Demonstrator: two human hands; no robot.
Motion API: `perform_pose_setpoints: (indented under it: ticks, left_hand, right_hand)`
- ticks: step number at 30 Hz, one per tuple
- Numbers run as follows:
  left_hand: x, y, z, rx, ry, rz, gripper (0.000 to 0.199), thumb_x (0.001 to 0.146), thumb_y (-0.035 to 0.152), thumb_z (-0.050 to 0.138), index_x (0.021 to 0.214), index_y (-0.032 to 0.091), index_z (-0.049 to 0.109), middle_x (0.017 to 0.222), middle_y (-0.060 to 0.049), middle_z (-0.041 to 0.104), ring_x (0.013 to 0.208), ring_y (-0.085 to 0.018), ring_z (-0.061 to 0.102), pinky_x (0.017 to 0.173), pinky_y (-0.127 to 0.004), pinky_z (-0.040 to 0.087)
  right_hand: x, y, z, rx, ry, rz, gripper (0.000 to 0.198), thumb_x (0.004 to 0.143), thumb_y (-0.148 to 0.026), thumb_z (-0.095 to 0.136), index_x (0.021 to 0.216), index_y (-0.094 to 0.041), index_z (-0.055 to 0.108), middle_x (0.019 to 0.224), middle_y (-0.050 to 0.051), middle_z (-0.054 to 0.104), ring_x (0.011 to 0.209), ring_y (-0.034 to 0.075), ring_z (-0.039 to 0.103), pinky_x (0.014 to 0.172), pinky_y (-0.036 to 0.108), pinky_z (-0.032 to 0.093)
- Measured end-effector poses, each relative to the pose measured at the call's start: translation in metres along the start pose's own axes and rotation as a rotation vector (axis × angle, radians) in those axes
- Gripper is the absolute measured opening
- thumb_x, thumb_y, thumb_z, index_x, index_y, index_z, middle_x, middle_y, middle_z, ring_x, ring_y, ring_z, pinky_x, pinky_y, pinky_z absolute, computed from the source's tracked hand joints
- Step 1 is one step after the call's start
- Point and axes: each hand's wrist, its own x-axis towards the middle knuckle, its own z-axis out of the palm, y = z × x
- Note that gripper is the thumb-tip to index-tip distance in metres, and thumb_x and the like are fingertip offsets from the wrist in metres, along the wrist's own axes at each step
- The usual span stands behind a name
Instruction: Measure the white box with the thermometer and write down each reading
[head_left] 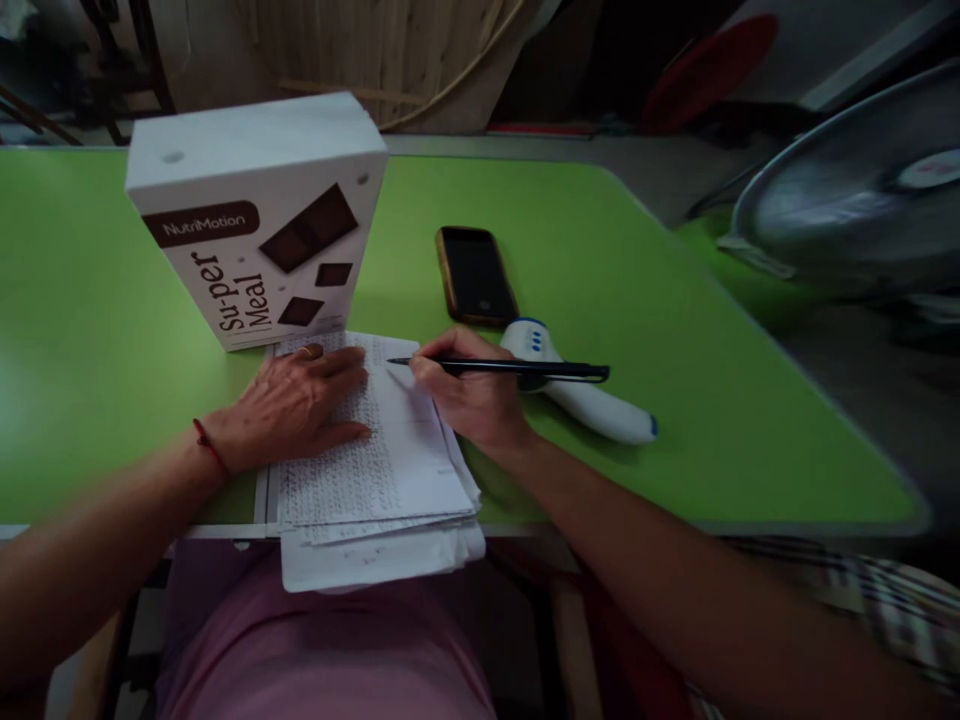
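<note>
My right hand (476, 390) is closed around a black pen (555, 371), its tip pointing left over the paper; whether the tip touches cannot be made out. Under both hands lies a stack of handwritten sheets (337, 490), dense with writing on the left and middle and barer at the right. My left hand (300, 400) rests flat on the written part, fingers stretched out, with a ring on one finger and a red string at the wrist. The lowest sheets stick out past the table's front edge.
A white NutriMotion box (259, 230) stands upright just behind the papers. Beyond my right hand, a phone (478, 275) lies on the green table (600, 260). A white handheld thermometer (600, 408) lies beside the pen. At far right is a large fan (847, 190).
</note>
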Motion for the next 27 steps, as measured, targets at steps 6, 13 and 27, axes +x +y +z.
perform_pose_setpoints:
  ticks: [6, 13, 27]
  left_hand:
    - [0.0001, -0.0005, 0.0006, 0.002, -0.004, -0.007, 0.053, 0.096, 0.053, 0.058, 0.132, 0.014, 0.059, 0.151, -0.011, 0.047, 0.115, -0.036, 0.059, 0.088, -0.05, 0.055]
    - [-0.0006, -0.0006, 0.0015, 0.0, 0.026, 0.013, 0.056, 0.097, 0.054, 0.058, 0.133, 0.012, 0.059, 0.149, -0.012, 0.049, 0.115, -0.034, 0.06, 0.088, -0.047, 0.055]
    - [-0.0015, -0.0019, 0.0034, -0.006, 0.047, 0.024, 0.055, 0.096, 0.053, 0.058, 0.131, 0.011, 0.06, 0.148, -0.013, 0.05, 0.113, -0.034, 0.06, 0.088, -0.048, 0.055]
  right_hand:
    - [0.0011, 0.0007, -0.0015, 0.012, 0.0, 0.06, 0.01, 0.073, -0.028, 0.061, 0.065, -0.027, 0.056, 0.059, 0.0, 0.058, 0.053, 0.015, 0.052, 0.052, 0.03, 0.046]
    - [0.0006, 0.0001, 0.0003, 0.011, 0.008, 0.031, 0.01, 0.074, -0.029, 0.06, 0.065, -0.027, 0.057, 0.058, -0.001, 0.058, 0.051, 0.015, 0.051, 0.05, 0.03, 0.044]
    - [0.001, 0.0013, 0.0, -0.016, -0.002, -0.009, 0.011, 0.075, -0.027, 0.06, 0.066, -0.027, 0.056, 0.059, 0.0, 0.059, 0.052, 0.016, 0.051, 0.05, 0.03, 0.043]
